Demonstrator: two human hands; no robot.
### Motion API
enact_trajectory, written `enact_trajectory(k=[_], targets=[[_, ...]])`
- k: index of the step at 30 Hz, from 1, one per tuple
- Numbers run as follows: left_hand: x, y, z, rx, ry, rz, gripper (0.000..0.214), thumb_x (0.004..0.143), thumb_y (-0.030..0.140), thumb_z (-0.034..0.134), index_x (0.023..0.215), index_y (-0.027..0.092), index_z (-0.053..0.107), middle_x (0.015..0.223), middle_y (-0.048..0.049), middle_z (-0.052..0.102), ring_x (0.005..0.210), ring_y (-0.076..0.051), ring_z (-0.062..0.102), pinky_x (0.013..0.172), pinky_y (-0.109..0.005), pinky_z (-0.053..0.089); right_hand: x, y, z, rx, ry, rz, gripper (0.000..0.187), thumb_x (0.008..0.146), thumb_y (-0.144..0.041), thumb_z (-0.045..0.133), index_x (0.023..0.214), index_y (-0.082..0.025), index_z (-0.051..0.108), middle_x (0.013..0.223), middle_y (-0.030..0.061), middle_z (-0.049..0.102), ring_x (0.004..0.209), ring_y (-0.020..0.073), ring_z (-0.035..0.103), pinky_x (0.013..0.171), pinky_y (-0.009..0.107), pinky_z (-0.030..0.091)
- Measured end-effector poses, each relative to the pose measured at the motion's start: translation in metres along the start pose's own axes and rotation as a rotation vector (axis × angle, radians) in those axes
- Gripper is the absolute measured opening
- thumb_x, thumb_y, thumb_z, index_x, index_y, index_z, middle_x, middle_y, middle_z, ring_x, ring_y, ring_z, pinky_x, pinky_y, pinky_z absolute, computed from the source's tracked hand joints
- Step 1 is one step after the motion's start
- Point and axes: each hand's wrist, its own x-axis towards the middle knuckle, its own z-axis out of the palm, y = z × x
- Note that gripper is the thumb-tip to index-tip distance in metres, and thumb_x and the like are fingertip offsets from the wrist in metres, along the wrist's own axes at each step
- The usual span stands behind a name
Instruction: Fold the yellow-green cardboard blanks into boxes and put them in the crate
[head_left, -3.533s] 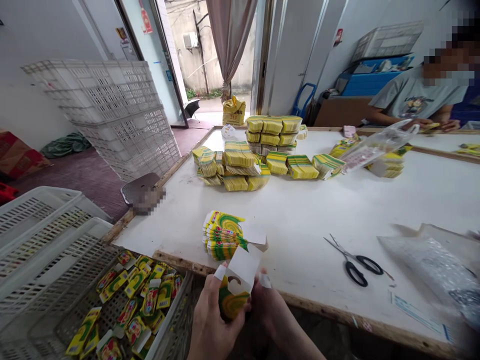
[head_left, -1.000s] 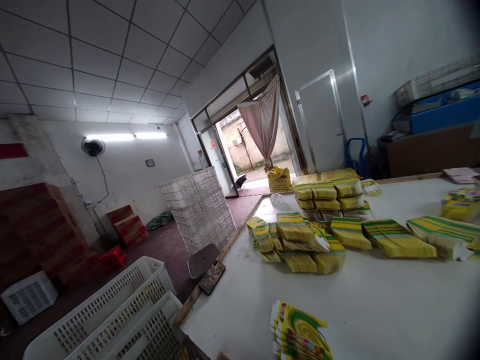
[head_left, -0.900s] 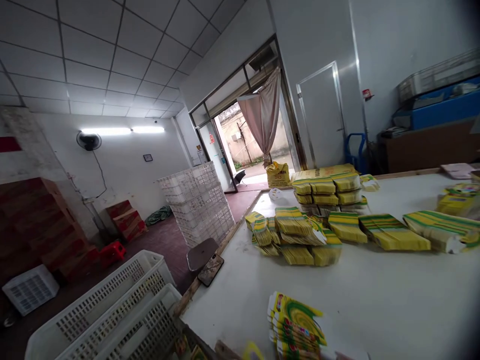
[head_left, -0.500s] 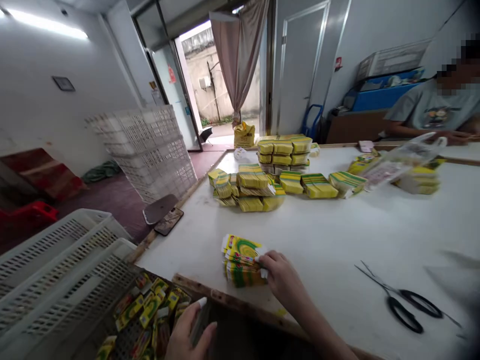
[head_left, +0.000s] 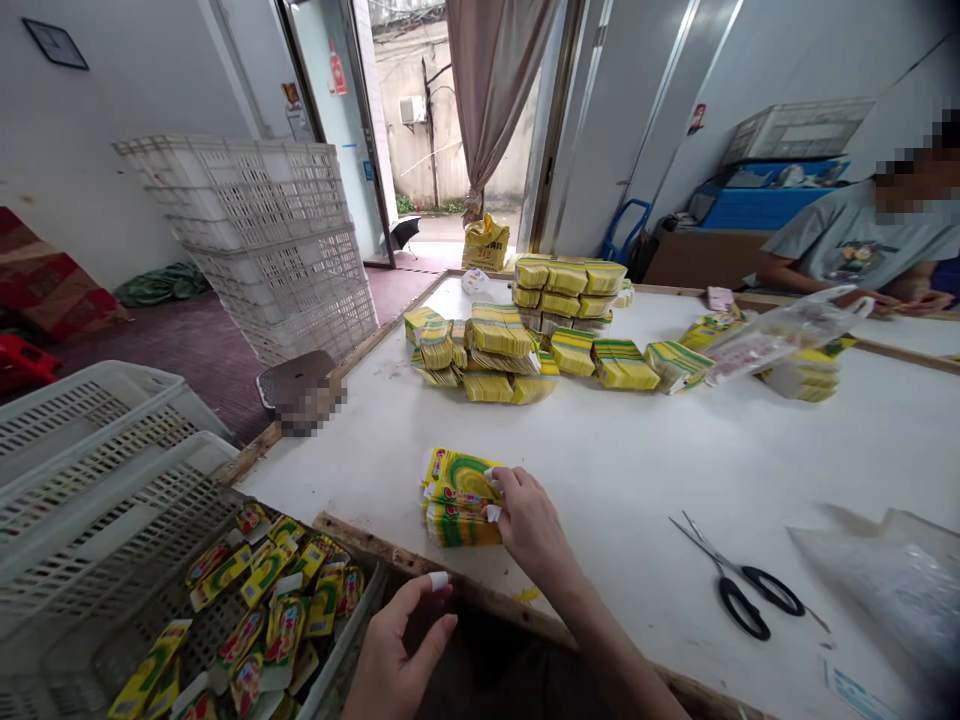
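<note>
My right hand rests on a small stack of yellow-and-green printed cards near the front edge of the white table; its fingers pinch the top card at the stack's right side. Below the table edge my left hand hovers, fingers apart and holding nothing, with white tape on a fingertip. Left of it stands a white plastic crate holding several folded yellow-green packets.
Bundles of the same cards are piled at the table's far side. Black scissors and a clear plastic bag lie at the right. A person in a grey shirt sits at the far right. Stacked white crates stand by the doorway.
The view swung up to the ceiling and back down. The folded packet I held earlier has left my hands; my right hand now grips the card stack and my left hand is open.
</note>
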Motion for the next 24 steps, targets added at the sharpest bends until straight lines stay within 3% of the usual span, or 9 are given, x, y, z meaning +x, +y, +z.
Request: enact_trajectory(k=[2,4,7,8,11,13,16,20,24], targets=[[-0.001,-0.001,0.007,-0.093,-0.058,-0.045,0.040,0.079,0.047,0.067,0.109,0.020,0.067,0.103,-0.0102,0.075,0.096,-0.025,0.070,0.089,-0.036,0.055,-0.005,-0.003,-0.001,0.026,0.035,0.010,0.050,0.067,0.006,0.043,0.109,-0.019,0.050,0.100,0.0076,0.059,0.093,0.0227,0.056,0.084,0.037,0.046],[-0.002,0.002,0.016,-0.278,-0.039,-0.033,0.056,0.073,0.054,0.071,0.118,0.022,0.062,0.114,-0.0116,0.071,0.102,-0.027,0.068,0.088,-0.036,0.055,-0.017,-0.009,-0.001,0.108,0.037,0.010,0.053,0.066,0.004,0.043,0.112,-0.021,0.045,0.092,0.0033,0.057,0.083,0.0191,0.056,0.076,0.032,0.047],[-0.004,0.017,0.031,-0.665,0.114,0.071,0.077,0.066,0.073,0.064,0.125,0.026,0.055,0.122,-0.0097,0.066,0.110,-0.030,0.063,0.090,-0.040,0.054,-0.045,-0.027,0.006,0.555,-0.093,0.045,0.046,0.068,-0.003,0.050,0.108,-0.024,0.045,0.082,-0.0026,0.051,0.070,0.0141,0.052,0.064,0.025,0.045],[-0.004,0.024,0.035,-0.777,0.157,0.084,0.076,0.067,0.078,0.057,0.122,0.026,0.057,0.118,-0.0087,0.067,0.109,-0.030,0.063,0.090,-0.040,0.054,-0.056,-0.034,0.009,0.752,-0.168,0.093,0.043,0.068,-0.006,0.054,0.106,-0.025,0.046,0.083,-0.0027,0.050,0.071,0.0136,0.051,0.063,0.023,0.044],[0.000,0.045,0.041,-0.967,0.267,0.023,0.071,0.076,0.082,0.033,0.098,0.023,0.066,0.090,-0.0067,0.069,0.089,-0.026,0.067,0.080,-0.038,0.057,-0.085,-0.052,0.018,0.997,-0.318,0.163,0.041,0.068,-0.017,0.062,0.106,-0.024,0.047,0.081,-0.0031,0.052,0.067,0.0122,0.050,0.058,0.022,0.040],[0.003,0.055,0.042,-0.979,0.352,-0.020,0.070,0.075,0.084,0.031,0.080,0.022,0.064,0.072,-0.0030,0.061,0.071,-0.020,0.064,0.068,-0.032,0.057,-0.096,-0.058,0.021,1.134,-0.388,0.195,0.047,0.065,-0.024,0.070,0.108,-0.024,0.050,0.080,-0.0032,0.053,0.069,0.0129,0.049,0.061,0.023,0.038],[0.005,0.059,0.042,-0.907,0.351,-0.046,0.067,0.066,0.087,0.042,0.069,0.022,0.059,0.063,0.0000,0.054,0.066,-0.019,0.061,0.062,-0.029,0.057,-0.099,-0.058,0.020,1.157,-0.437,0.205,0.049,0.059,-0.029,0.077,0.101,-0.023,0.053,0.077,-0.0045,0.052,0.070,0.0133,0.045,0.060,0.023,0.034],[-0.001,0.051,0.047,-0.886,0.251,-0.059,0.078,0.057,0.091,0.046,0.084,0.021,0.068,0.074,-0.0045,0.067,0.082,-0.026,0.067,0.068,-0.032,0.058,-0.091,-0.048,0.012,1.146,-0.345,0.290,0.040,0.063,-0.031,0.077,0.094,-0.022,0.053,0.070,-0.0066,0.047,0.064,0.0117,0.041,0.059,0.023,0.032],[-0.004,0.033,0.049,-0.855,0.295,-0.146,0.045,0.068,0.057,0.075,0.098,0.023,0.069,0.083,-0.0010,0.074,0.082,-0.022,0.070,0.074,-0.030,0.058,-0.087,-0.031,0.002,1.021,-0.225,0.199,0.020,0.079,-0.035,0.063,0.091,-0.020,0.058,0.076,-0.0008,0.057,0.069,0.0153,0.051,0.064,0.025,0.041]])
